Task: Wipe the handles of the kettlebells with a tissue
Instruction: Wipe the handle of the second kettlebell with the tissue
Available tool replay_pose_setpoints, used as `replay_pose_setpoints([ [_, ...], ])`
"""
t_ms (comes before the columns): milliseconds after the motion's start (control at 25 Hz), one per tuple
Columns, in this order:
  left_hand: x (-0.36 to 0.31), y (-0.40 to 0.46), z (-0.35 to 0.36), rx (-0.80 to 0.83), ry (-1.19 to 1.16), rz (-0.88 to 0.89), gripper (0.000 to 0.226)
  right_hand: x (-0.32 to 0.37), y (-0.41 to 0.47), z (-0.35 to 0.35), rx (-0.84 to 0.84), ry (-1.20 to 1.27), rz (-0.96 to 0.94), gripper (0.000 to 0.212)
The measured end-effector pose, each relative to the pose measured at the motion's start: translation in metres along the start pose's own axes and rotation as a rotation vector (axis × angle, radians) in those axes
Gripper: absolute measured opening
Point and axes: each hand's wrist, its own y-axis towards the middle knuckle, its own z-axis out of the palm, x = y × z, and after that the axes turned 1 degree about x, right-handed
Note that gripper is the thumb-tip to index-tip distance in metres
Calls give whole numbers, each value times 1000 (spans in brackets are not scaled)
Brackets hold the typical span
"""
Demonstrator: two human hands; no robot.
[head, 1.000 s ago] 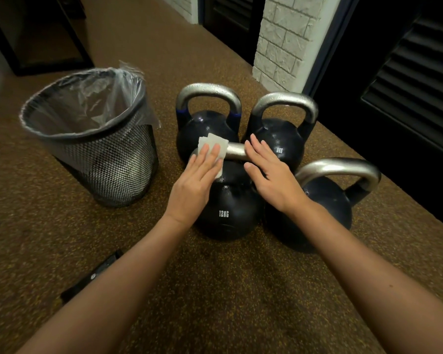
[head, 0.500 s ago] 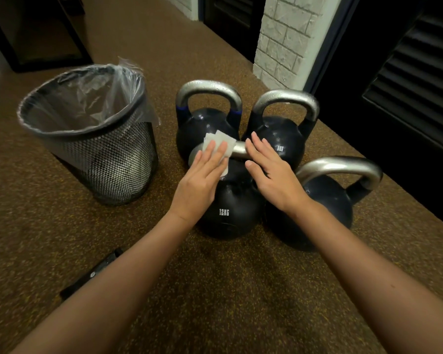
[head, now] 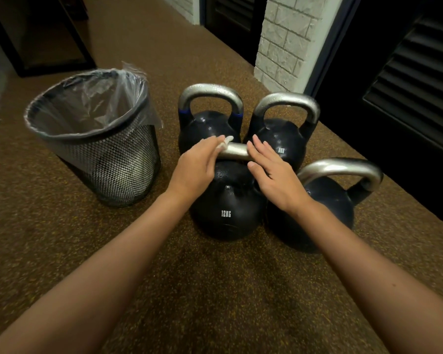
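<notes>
Four black kettlebells sat bunched together on the speckled brown floor (head: 215,290), and the person leaned over the nearest one, the 12KG kettlebell (head: 226,203). Its silver handle (head: 237,151) ran crosswise between both hands. The left hand (head: 196,166) lay over the handle's left end, fingers together and curving down across it, pressing the white tissue (head: 225,141) against the metal; only a crumpled edge of the tissue peeked out past the fingertips. The right hand (head: 271,172) rested at the handle's right end, fingers straight and slightly fanned, thumb out toward the bell, gripping nothing. Behind sat the blue-marked kettlebell (head: 209,129) and, beside it, the 8KG kettlebell (head: 283,139), both handles upright. To the right stood the fourth kettlebell (head: 325,200), its handle tilted rightward. Left of the group stood a mesh bin (head: 108,159) lined with a clear bag.
</notes>
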Motion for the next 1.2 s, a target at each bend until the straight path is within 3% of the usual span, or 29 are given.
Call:
replay_pose_setpoints([
  [280, 8, -2, 2, -50, 10, -132, 32, 0, 0, -1, 12, 5, 5, 47],
  [480, 3, -7, 12, -9, 143, 62, 36, -1, 0, -1, 12, -10, 2, 47],
  [680, 7, -7, 8, -65, -15, -59, 33, -1, -1, -2, 18, 6, -5, 47],
  [880, -4, -6, 11, -2, 108, 47, 36, 0, 0, -1, 14, 6, 3, 47],
  [960, -11, -17, 12, -60, 18, -88, 38, 0, -1, -2, 24, 11, 6, 46],
  [1040, -22, -35, 14, -232, -175, -416, 33, -1, -1, -2, 23, 14, -1, 46],
  [1080, -29, -40, 15, -337, -345, -656, 31, -1, -1, -2, 16, 19, -4, 46],
  [1160, -46, -37, 15, -555, -921, -1130, 29, -1, 0, -1, 7, 34, 6, 46],
  [1200, -52, -31, 14, -643, -1196, -1275, 31, -1, 0, -1, 6, 36, 12, 45],
])
